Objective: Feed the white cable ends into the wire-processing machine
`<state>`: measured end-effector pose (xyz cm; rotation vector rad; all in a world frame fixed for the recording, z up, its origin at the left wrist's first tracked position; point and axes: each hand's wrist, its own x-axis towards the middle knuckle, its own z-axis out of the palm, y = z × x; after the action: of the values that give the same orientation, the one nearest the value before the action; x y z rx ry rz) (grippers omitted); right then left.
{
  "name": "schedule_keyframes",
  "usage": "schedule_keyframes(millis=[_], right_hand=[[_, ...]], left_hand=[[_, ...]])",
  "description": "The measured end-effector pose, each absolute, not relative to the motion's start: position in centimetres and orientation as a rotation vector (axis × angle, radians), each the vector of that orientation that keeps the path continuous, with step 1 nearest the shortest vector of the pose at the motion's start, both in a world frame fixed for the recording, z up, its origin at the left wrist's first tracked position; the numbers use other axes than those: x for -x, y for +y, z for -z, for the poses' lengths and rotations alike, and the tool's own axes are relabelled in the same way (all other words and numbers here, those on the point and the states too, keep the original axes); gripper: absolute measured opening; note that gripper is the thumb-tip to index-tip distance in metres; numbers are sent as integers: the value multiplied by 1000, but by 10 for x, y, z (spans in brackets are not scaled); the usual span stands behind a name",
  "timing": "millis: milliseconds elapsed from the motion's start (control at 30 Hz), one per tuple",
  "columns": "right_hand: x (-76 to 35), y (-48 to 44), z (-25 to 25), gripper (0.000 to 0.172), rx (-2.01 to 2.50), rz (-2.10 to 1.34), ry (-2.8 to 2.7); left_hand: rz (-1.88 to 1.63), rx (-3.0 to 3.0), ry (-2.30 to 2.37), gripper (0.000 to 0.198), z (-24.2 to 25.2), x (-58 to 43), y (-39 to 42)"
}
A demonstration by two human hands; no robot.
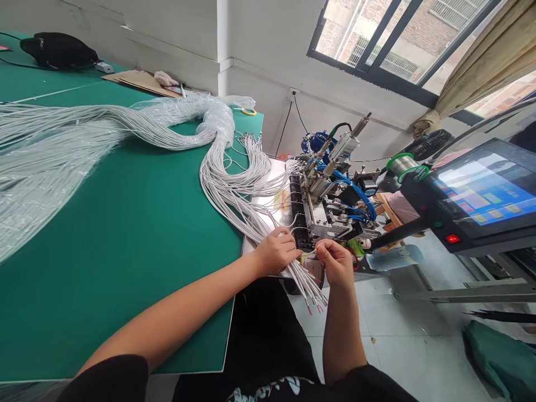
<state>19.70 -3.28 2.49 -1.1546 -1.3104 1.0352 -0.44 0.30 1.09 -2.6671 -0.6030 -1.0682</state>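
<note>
My left hand [276, 252] is closed round a white cable, at the near end of a thick bundle of white cables [221, 187]. From its fingers a short stretch of that cable [309, 253] runs across to my right hand [336, 262], whose thumb and fingers pinch its end. Below, loose cable ends [309, 286] with reddish tips hang past the table edge. Just beyond both hands stands a bench machine [324, 206] with metal cylinders and blue air tubes. Several cables lie along its black front holder [296, 206].
The green table [138, 223] fills the left, with plastic-wrapped cable bundles [46, 167] across it. A touch-screen panel [486, 195] juts in at right, near a solder wire spool [406, 166]. Farther back are a black bag [61, 50] and yellow tape roll [248, 111].
</note>
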Motion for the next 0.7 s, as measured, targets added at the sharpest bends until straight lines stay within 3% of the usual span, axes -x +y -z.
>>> schedule_keyframes(millis=[167, 467, 700], right_hand=[[-202, -34, -19, 21, 1206, -1060, -1229], [-222, -30, -17, 26, 1622, -498, -1558], [-226, -19, -3, 27, 1588, -632, -1600]], left_hand=[[1029, 2654, -632, 24, -8, 2, 3], [1001, 2593, -859, 31, -8, -4, 0], [907, 2658, -967, 33, -5, -5, 1]])
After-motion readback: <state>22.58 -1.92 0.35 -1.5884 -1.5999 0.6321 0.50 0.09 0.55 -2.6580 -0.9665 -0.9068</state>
